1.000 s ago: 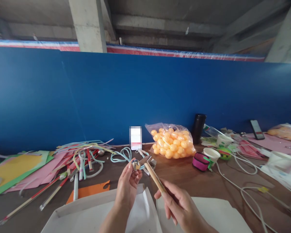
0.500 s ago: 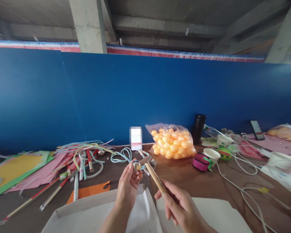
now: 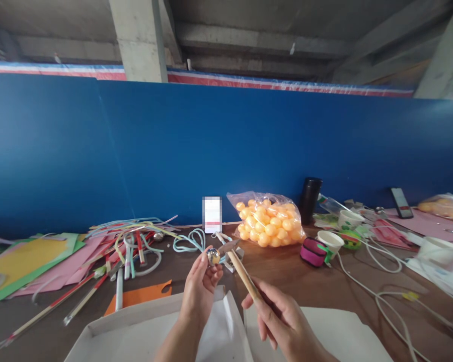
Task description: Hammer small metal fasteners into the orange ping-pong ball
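Note:
Pinched between the thumb and fingers of my left hand is a small shiny metal ball. My right hand is closed around the wooden handle of a small hammer, which slants up and to the left. A narrow dark metal head with a pointed end sits at the top of the handle, close to the ball. Whether head and ball touch I cannot tell. Below both hands lies a white open cardboard box. Behind the hammer head, a small white box is partly hidden.
A clear bag of orange balls stands behind my hands. To the left are colored paper sheets, an orange sheet and a tangle of tubes. Right lie a magenta pouch, paper cups, a black bottle and white cables.
The hammer head has shifted slightly to the right beside the ball. Both hands keep their grip and stay almost in place.

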{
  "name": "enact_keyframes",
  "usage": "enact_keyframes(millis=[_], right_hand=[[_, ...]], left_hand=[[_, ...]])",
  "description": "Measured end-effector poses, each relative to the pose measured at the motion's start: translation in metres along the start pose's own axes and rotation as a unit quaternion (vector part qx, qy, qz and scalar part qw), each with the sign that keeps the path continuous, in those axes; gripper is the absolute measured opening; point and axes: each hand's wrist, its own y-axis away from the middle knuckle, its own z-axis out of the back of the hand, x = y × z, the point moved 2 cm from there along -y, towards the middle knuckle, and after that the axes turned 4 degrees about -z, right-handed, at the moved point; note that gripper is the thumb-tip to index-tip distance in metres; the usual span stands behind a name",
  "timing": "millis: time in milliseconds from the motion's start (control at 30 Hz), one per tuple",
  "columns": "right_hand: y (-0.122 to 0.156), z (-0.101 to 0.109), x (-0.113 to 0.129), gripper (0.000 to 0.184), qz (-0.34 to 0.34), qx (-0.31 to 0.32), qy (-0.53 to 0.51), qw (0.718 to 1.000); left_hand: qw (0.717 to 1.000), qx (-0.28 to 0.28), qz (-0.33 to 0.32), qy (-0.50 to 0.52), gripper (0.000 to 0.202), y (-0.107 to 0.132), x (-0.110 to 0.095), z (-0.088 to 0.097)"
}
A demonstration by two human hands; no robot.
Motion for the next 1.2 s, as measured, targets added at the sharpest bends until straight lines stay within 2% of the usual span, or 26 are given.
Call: enact_keyframes(millis=[233, 433, 567, 767, 900, 1067, 1200], right_hand=[[-0.0009, -0.0019, 0.0006, 0.047, 0.001, 0.022, 0.018, 1.0], [-0.0011, -0.0013, -0.0003, 0.05, 0.007, 0.013, 0.009, 1.0], [-0.0019, -0.0013, -0.0007, 0.049, -0.012, 0.042, 0.026, 0.999], [-0.0031, 0.0003, -0.0038, 0.05, -0.001, 0.01, 0.018, 1.0], [-0.0033, 0.0007, -0.004, 0.049, -0.006, 0.046, 0.024, 0.999], [-0.0028, -0.0002, -0.0041, 0.049, 0.009, 0.004, 0.016, 1.0], [-0.0025, -0.0032, -0.0033, 0.049, 0.008, 0.003, 0.014, 1.0]], left_hand=[[1.0, 0.007, -0.001, -0.005, 0.039, -0.001, 0.0003, 0.0015], [1.0, 0.004, -0.001, 0.0, 0.037, -0.0009, 0.0003, 0.0002], [1.0, 0.005, 0.001, 0.005, 0.036, -0.0008, 0.0012, 0.0014], [1.0, -0.006, 0.001, 0.01, 0.031, -0.0005, 0.0006, 0.0015], [1.0, -0.01, 0.001, 0.016, 0.028, -0.001, 0.0006, 0.0011], [1.0, -0.01, 0.006, 0.017, 0.025, -0.0016, 0.0017, 0.0023], [1.0, -0.013, 0.004, 0.012, 0.024, -0.0014, 0.0018, 0.0028]])
